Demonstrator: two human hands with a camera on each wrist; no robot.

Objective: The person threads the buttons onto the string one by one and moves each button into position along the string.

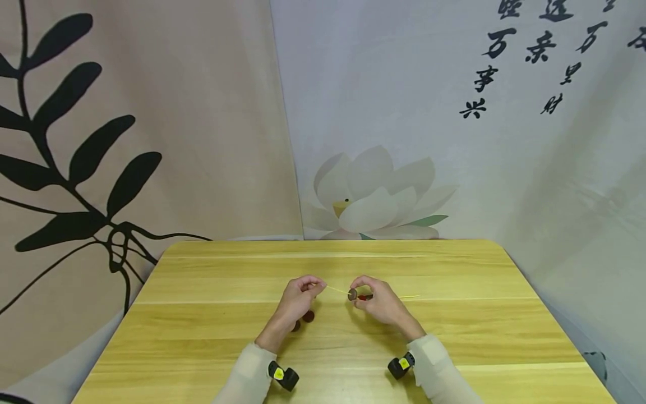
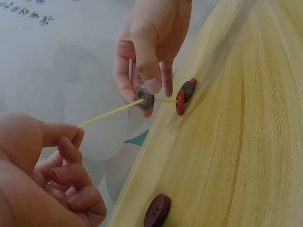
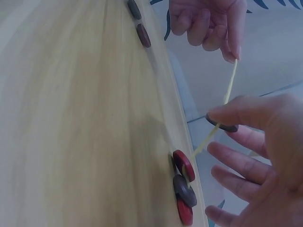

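Note:
My left hand [image 1: 300, 298] pinches one end of a yellow string [image 2: 111, 114] between thumb and finger. My right hand [image 1: 381, 304] pinches a grey-brown button [image 2: 146, 97] by its edge, and the string runs through it. Farther along the string, a red button [image 3: 183, 165], a dark grey button [image 3: 184, 190] and another red button [image 3: 185, 212] sit close together at the tabletop. Beyond them the string's other end trails to the right in the head view. Below my left hand lie a loose maroon button [image 3: 143, 35] and a dark one [image 3: 134, 9].
The wooden table [image 1: 202, 348] spreads beneath both hands. Behind its far edge hangs a cloth backdrop [image 1: 212, 112] printed with leaves, a lotus and dark characters. A small black camera [image 1: 286, 377] is strapped to the left wrist, another camera [image 1: 401, 365] to the right.

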